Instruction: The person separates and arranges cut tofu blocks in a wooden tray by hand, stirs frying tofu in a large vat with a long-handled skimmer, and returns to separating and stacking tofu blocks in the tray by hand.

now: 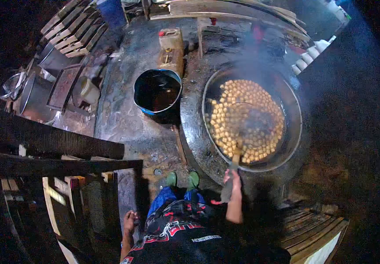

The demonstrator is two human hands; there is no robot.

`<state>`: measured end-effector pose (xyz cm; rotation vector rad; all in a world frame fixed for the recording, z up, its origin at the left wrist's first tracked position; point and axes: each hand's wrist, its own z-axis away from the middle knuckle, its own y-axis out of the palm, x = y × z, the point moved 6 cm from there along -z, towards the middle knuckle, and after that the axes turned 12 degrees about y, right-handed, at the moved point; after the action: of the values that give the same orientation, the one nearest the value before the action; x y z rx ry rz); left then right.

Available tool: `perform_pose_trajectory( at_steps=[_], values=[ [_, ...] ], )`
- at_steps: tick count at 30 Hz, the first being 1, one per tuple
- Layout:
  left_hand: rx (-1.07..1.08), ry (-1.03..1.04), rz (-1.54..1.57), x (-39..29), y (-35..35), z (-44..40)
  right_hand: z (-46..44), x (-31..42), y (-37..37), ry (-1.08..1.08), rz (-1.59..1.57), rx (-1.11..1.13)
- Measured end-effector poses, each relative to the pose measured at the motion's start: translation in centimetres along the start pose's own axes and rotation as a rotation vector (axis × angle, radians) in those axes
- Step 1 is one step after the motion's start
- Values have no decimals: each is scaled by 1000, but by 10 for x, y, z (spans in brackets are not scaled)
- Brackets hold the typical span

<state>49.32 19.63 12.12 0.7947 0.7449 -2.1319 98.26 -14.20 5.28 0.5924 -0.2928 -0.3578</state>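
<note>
My right hand (pixel 234 189) is closed around the handle (pixel 236 157) of a long-handled skimmer. The handle slants over the near rim of a wide round wok (pixel 296 152), and the skimmer's head lies among the food, its outline faint under steam. Golden cubes (pixel 225 118) that look like frying tofu crowd the dark oil. My left hand (pixel 130 220) hangs low beside my body at the left, fingers loosely curled, nothing visible in it.
Left of the wok stands a dark drum (pixel 158 103) with a blue rim. Behind it are grimy plastic jerrycans (pixel 170 39). A stick (pixel 180 145) leans near my green boots (pixel 193 179). Wooden slats (pixel 315 229) lie at the lower right, and a dark beam (pixel 58 166) at the left.
</note>
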Motion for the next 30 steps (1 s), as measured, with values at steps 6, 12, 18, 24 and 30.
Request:
perform_pose_trajectory(
  at_steps=[6, 12, 18, 24, 30],
  values=[
    [85, -46, 1, 32, -9, -14, -19, -13, 20, 90, -12, 9],
    [79, 62, 25, 10, -16, -5, -35, -26, 21, 49, 124, 40],
    [71, -45, -107, 3, -8, 11, -72, -18, 15, -48, 293, -62],
    [14, -125, -68, 16, -40, -1, -82, 56, 44, -11, 105, 35],
    [40, -36, -117, -10, -37, 14, -92, 113, 6, -121, 58, 1]
  ],
)
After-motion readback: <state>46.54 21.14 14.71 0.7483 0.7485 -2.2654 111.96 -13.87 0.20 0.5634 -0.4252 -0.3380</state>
